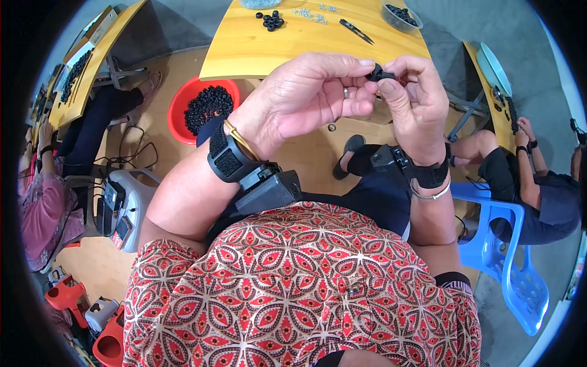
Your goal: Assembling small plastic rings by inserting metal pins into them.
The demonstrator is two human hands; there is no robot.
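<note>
Between my two hands, over the near edge of the yellow table point(244, 61), is a small black part point(376, 74), round at one end. My left hand point(315, 95) pinches its left side between thumb and fingers. From the other side my right hand point(418, 98) grips it with thumb and bent forefinger, covering much of its right end. Both hands are closed on the same piece, and its exact kind is too small to make out. Farther off on the tabletop lie black tweezers point(356, 31), small silvery pieces point(310, 14) and a cluster of black rings point(271, 21).
A red basin point(181, 125) of black parts sits below the table's left corner. A clear tub point(402, 16) stands at the far right corner. People work at side tables, left and right. A blue plastic chair point(516, 269) is at my right, a grey stool point(131, 183) at my left.
</note>
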